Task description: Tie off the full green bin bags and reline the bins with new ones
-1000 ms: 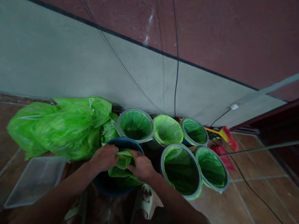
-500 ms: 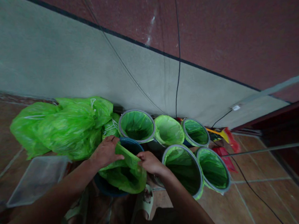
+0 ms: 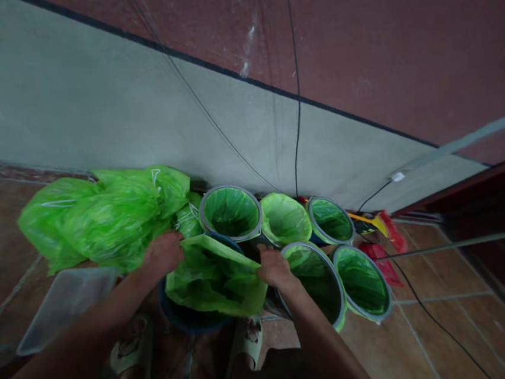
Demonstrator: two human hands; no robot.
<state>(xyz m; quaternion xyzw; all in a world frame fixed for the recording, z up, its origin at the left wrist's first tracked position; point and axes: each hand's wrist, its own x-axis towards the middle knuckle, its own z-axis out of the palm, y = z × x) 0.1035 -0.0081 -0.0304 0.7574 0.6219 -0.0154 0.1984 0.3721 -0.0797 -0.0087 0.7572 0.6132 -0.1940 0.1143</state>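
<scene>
Over the dark blue bucket (image 3: 188, 315) on the floor, I have both hands pinching a thin green bag (image 3: 214, 276), left hand (image 3: 163, 255) and right hand (image 3: 274, 266) at opposite rim edges. It looks light, limp, slippery. Lined buckets (image 3: 315, 279) crowd the right; full bags (image 3: 103, 219) crowd the left.

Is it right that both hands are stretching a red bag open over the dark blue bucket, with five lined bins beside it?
Not quite. The bag is green, not red, as the head view shows. The left hand and right hand do hold it open over the dark blue bucket, beside five lined bins.
</scene>
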